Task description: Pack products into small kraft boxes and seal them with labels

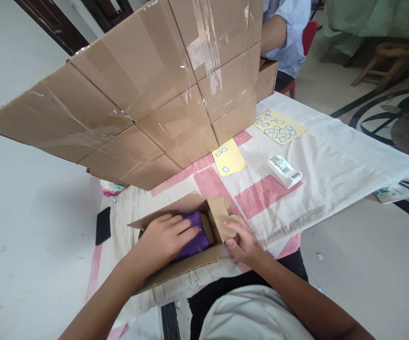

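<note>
An open cardboard box (185, 271) sits on the cloth near the table's front edge. Inside it lies a shiny purple package (194, 238). My left hand (165, 238) reaches into the box with its fingers curled over the package's top; the thumb is hidden. At the box's right end, my right hand (243, 241) pinches the raised end flap (220, 215) between thumb and fingers. The package's left part is covered by my left hand.
A tall taped cardboard partition (158, 89) crosses the table. Yellow sheets with small stickers (230, 160), a white tape dispenser (284, 171) and a black phone-like slab (103, 225) lie on the cloth. Behind the partition, a person's arm (273, 34) shows beside another box (267, 80).
</note>
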{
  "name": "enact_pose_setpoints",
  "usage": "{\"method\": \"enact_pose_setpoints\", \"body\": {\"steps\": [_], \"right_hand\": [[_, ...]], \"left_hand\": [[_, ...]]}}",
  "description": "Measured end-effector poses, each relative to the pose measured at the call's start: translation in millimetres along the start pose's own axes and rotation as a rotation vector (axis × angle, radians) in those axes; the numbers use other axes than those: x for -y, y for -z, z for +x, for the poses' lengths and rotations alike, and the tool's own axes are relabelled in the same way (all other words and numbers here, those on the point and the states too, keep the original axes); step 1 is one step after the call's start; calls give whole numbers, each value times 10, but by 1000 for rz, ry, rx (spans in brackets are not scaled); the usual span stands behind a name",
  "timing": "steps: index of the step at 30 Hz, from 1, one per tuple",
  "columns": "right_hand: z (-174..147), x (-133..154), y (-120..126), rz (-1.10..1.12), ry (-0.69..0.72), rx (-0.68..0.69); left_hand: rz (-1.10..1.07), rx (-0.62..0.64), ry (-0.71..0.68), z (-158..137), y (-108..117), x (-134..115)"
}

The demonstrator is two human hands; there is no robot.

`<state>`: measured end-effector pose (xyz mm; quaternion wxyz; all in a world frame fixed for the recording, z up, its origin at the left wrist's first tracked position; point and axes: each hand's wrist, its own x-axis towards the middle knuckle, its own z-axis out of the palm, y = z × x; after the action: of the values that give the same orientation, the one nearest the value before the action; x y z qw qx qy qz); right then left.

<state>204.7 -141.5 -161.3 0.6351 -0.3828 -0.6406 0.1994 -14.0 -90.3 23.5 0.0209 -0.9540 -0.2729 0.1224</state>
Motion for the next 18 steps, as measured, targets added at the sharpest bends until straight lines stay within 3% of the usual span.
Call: {"method": "enact_pose_setpoints", "body": {"steps": [2,4,6,7,9,12,15,18], "right_hand": [[-25,-49,1,26,70,-83],[-11,-70,16,72,141,-120],[46,-42,41,98,188,-3],[87,-12,54,94,200,88],[177,65,71,65,200,252],[284,175,54,24,159,310],[333,262,-5,14,91,302],[401,342,-76,-9,-105,253]], "left_hand": [[-69,-318,168,-349,-45,8],[-200,-781,423,-684,-248,-53],[-340,-1236,756,-925,-567,-191],[-424,-1335,927,-1001,-741,-281],[-660,-1391,1042,-1080,-1057,-464],[-899,-1372,902,-1101,-1343,-646],[-882,-1329,996,-1075,-1391,-642],[-1013,-1196,1113,-990,-1306,-511]]}}
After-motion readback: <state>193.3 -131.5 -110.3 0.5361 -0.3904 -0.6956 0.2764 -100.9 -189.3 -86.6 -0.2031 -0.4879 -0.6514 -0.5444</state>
